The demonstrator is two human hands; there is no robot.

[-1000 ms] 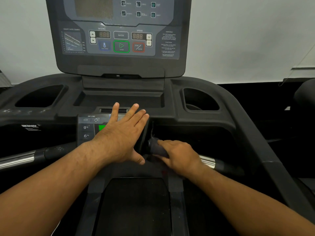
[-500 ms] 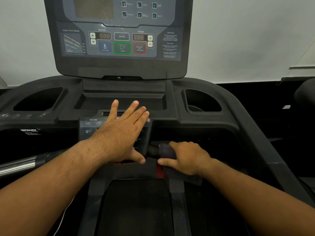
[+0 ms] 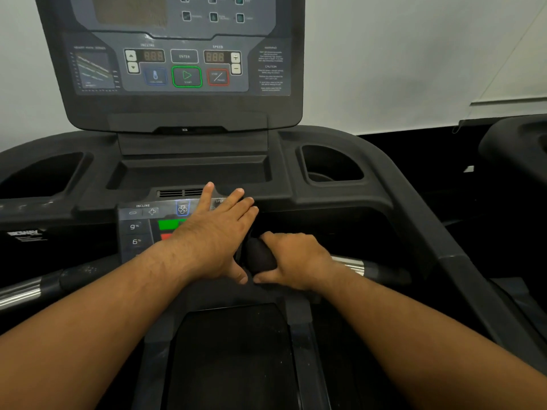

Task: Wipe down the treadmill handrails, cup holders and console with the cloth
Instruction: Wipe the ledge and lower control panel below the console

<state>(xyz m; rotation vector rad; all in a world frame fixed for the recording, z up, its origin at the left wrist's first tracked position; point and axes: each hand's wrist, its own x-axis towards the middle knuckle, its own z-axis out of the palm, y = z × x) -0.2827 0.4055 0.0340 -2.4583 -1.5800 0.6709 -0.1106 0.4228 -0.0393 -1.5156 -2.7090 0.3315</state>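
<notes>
Evidently the job is mid-course, at the handrail stage. The right hand point(image 3: 296, 261) curls fingers and thumb round the cloth point(image 3: 260, 257), which is bunched over the inner end of the right handrail point(image 3: 350, 265), just right of the keypad point(image 3: 139, 226). The left hand point(image 3: 213, 241) lies flat on the keypad, fingers straight and close together, holding nothing; it seems to be bracing.

Which parts are already clean cannot be read from the surfaces. Pale specks on the left handrail point(image 3: 80, 272), left of the keypad, and light marks on the ledge point(image 3: 29, 207) left of it suggest that side is not yet done. The 2 cup holders, the left cup holder point(image 3: 44, 176) up and left of the keypad and the right cup holder point(image 3: 331, 161) up and right, and the console point(image 3: 183, 108) above it, have no cloth near them and probably remain.

The cloth is dark, almost black, and looks soft and thick. Only 1 rounded lump shows beside the keypad; the rest is hidden under the palm.
</notes>
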